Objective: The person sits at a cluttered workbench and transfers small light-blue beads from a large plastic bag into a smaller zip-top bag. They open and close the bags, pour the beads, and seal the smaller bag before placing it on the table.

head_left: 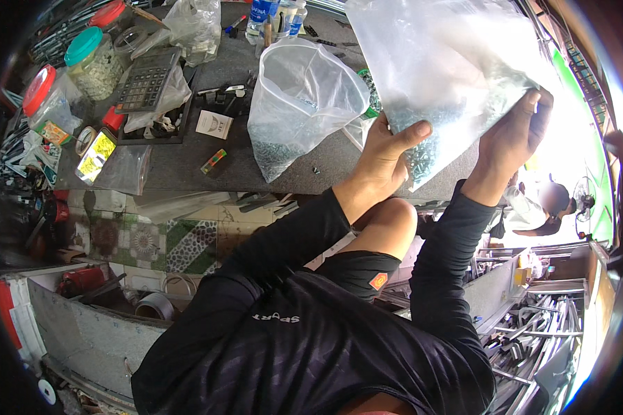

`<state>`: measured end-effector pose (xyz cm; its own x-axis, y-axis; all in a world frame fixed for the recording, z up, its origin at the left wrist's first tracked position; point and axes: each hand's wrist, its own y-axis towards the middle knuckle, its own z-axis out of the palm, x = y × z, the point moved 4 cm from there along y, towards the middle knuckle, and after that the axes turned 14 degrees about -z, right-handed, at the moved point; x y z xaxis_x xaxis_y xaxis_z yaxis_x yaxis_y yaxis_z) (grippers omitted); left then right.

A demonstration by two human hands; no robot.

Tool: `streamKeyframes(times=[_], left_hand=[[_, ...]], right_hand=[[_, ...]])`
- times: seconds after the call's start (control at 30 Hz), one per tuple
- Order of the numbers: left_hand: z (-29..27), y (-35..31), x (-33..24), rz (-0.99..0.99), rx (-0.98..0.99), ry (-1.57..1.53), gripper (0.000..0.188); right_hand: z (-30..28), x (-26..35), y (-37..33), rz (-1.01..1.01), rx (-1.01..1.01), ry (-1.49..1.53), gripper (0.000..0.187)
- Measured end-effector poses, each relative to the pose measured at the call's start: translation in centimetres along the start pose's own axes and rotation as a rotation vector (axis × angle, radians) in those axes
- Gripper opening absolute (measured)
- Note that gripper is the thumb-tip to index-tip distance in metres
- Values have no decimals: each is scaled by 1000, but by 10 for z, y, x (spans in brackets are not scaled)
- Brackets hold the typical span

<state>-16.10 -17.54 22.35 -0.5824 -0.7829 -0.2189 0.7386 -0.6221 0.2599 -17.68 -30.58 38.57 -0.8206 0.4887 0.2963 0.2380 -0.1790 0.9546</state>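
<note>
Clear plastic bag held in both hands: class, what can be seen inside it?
The clear plastic bag holds many small blue-green pieces, gathered low. Any behind the left hand, or deeper in, are covered and cannot be seen.

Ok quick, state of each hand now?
Left hand: closed on the left side of the large plastic bag.
Right hand: closed on that bag's right side.

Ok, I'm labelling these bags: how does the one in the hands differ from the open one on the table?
The held bag is gripped by the left hand and right hand; the open bag rests on the table. The open bag's mouth shows, while the held bag's top runs out of the picture. Both are translucent plastic with small pieces gathered low.
</note>
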Motion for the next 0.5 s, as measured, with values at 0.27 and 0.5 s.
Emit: streamKeyframes(times=[0.27, 0.5], left_hand=[[7, -18, -1, 15, -175, 30, 72], [0, -21, 10, 54, -193, 34, 65]], right_hand=[[-6, 4, -37, 9, -1, -76, 40], [-17, -6, -154, 732, -397, 260, 68]])
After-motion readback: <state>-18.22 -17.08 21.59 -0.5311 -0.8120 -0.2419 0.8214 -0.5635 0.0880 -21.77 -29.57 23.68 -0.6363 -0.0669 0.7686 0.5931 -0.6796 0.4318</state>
